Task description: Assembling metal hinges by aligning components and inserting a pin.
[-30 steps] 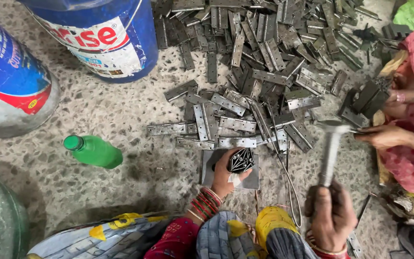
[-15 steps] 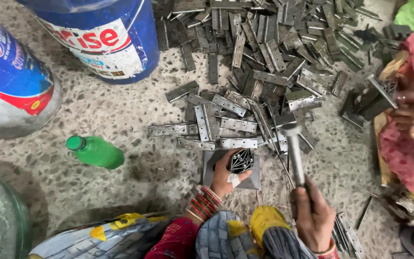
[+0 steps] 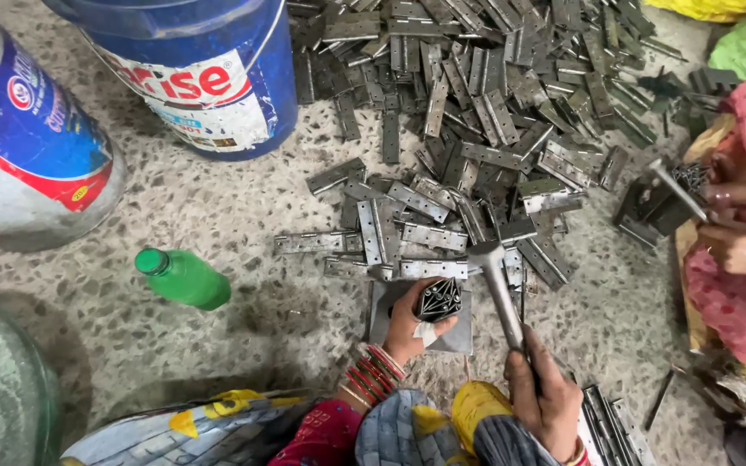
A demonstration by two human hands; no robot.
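Observation:
My left hand (image 3: 409, 324) grips a bundle of dark metal pins (image 3: 439, 299), held upright on a flat grey metal block (image 3: 459, 337) on the floor. My right hand (image 3: 542, 397) is closed around the handle of a hammer (image 3: 501, 289). The hammer head hangs just right of and above the bundle, over the near edge of the hinge pile. A large heap of grey metal hinges (image 3: 477, 112) spreads across the floor beyond the block. Red bangles sit on my left wrist.
A blue bucket (image 3: 200, 69) stands at the back left, with a large white and blue container (image 3: 28, 147) beside it. A green bottle (image 3: 181, 277) lies on the floor. Another person's hands (image 3: 740, 224) work at the right with a metal tool. More hinges (image 3: 615, 427) lie by my right knee.
The hammer has swung left and down from a raised spot on the right toward the pin bundle. My left hand has stayed on the bundle. The other person's hands shifted slightly.

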